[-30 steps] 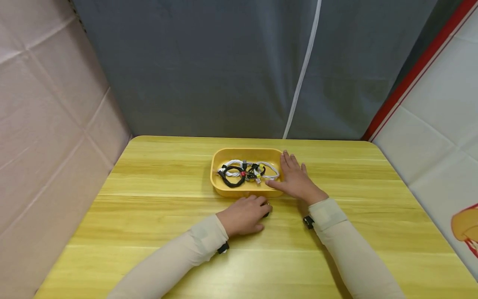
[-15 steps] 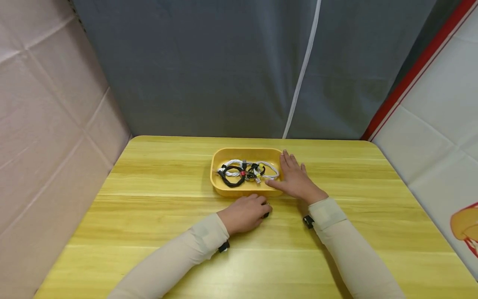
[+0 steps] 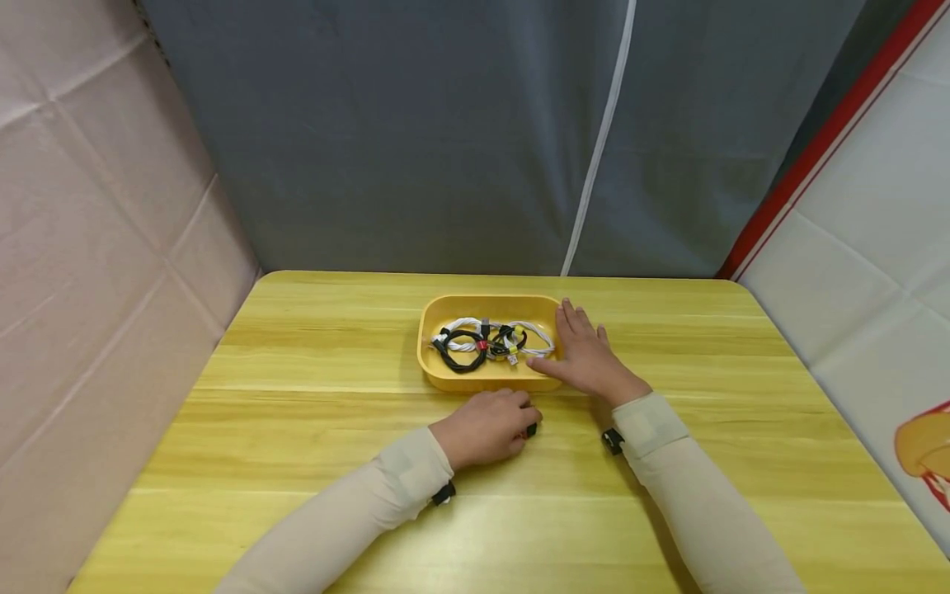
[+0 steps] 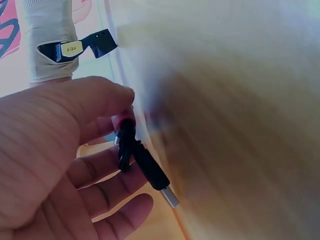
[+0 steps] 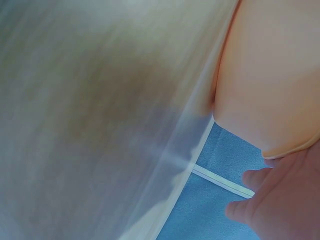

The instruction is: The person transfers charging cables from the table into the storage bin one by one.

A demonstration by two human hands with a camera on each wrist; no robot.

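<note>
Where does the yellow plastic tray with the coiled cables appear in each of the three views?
Head: yellow plastic tray sits mid-table, beside the right hand.
Left wrist: not in view.
Right wrist: its pale orange wall fills the upper right.
Shared landmark: the yellow wooden table, blurred in both wrist views.

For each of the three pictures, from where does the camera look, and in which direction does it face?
Head: above, facing forward and down at the table; shows both sleeved arms, left hand, right hand against the yellow tray of cables.
Left wrist: under the left hand, close along the tabletop; shows curled fingers holding a black cable plug.
Right wrist: low by the right hand, facing the tray's outer wall; shows fingertips.
Shared: head and right wrist both show the tray.
</note>
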